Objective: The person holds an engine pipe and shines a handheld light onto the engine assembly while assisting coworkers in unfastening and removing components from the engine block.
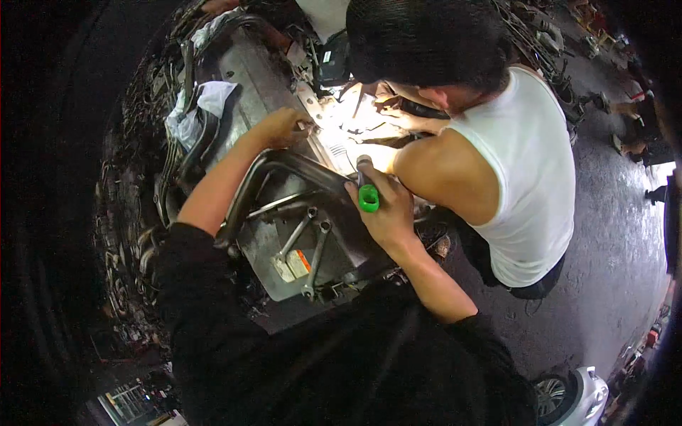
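Note:
My right hand (389, 216) is closed around a flashlight (369, 199) with a bright green end. Its beam falls on metal parts (337, 145) in front, washing out their detail. My left hand (280, 128) is at the left edge of the lit area, its fingers curled over something small that I cannot make out. Between my forearms runs a thick dark bent tube (302, 165). Below it, two combination wrenches (298, 234) lie on a dark panel, one partly over a white and orange label (291, 266).
A person in a white tank top (526, 177) leans in close on the right, arms reaching into the lit area. White cloth (202, 110) hangs over tubes at the left. Piled metal parts (131, 206) line the left side. A silver car (586, 397) stands at the lower right.

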The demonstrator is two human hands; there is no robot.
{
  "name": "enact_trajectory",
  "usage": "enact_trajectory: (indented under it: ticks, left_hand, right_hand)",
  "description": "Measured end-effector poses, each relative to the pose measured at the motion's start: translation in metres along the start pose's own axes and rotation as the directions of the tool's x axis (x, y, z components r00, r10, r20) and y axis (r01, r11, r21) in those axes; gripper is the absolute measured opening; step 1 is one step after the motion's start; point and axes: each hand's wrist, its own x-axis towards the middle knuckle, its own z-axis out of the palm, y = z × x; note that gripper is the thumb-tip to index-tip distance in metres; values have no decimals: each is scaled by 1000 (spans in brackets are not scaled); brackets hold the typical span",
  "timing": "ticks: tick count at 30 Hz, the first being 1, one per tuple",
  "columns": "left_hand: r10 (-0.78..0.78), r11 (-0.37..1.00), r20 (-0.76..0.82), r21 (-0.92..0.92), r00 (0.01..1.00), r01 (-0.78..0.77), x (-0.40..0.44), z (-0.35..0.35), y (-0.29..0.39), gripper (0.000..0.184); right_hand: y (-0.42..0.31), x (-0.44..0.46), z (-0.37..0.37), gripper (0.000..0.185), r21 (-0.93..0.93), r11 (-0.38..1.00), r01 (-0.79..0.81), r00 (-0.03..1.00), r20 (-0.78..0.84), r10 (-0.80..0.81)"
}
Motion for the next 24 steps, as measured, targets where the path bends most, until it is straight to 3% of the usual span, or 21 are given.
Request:
enact_trajectory:
  ticks: [2,3,4,6,7,10,13,20,24]
  left_hand:
    - [336,856,52,399,940,-328,26,-2,-20,37]
    - [292,825,201,442,935,-353,46,1,-25,33]
    - [301,822,203,441,932,-362,65,12,-34,33]
    - [578,686,171,427,798,-589,109,48,-67,31]
    - [590,678,174,424,788,-601,126,64,-80,31]
    - [423,813,403,227,812,-536,174,100,-109,28]
    - [241,844,504,313,829,-435,211,125,-124,27]
    - [113,786,566,452,817,-422,263,126,-181,24]
    - [93,757,593,480,800,-444,270,124,-193,23]
  right_hand:
    - [5,4,23,33,-25,999,-23,1000,-22,22]
    - [10,6,36,34,-53,997,59,995,-75,-63]
    - [16,10,47,34,-88,986,140,981,-126,-151]
    - [19,14,65,33,-150,974,170,958,-205,-199]
    - [20,12,72,30,-133,982,132,963,-217,-159]
    - [25,11,78,23,-104,984,146,954,-250,-168]
    - [36,7,78,22,-200,964,178,934,-273,-229]
    - [35,1,78,24,-232,964,129,929,-312,-199]
    - [30,0,73,25,-212,973,93,956,-254,-147]
